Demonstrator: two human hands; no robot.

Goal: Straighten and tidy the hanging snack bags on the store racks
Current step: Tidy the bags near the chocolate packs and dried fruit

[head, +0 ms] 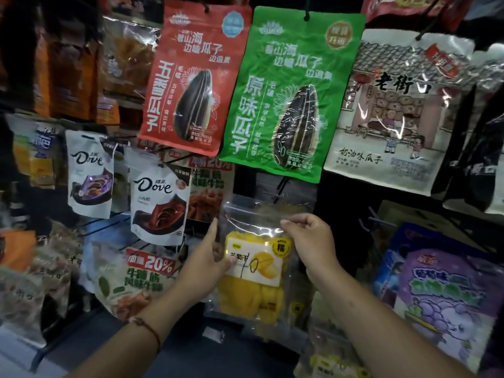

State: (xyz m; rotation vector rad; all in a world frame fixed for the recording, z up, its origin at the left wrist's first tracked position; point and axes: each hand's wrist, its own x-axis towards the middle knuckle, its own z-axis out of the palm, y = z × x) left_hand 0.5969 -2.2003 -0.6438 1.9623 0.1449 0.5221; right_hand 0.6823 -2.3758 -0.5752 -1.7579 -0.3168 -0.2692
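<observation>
The clear mango bag (255,268) hangs just below the green seed bag (291,94), long axis upright but slightly tilted. It is held between both hands: the left hand (210,259) rests against its left edge with the thumb over the label, while the right hand (309,238) pinches the clear upper part near the top right. The peg and hang-hole, above both grips, are judged the point for straightening. They are hard to make out through the clear film. A lower yellow bag (331,362) is cut off.
</observation>
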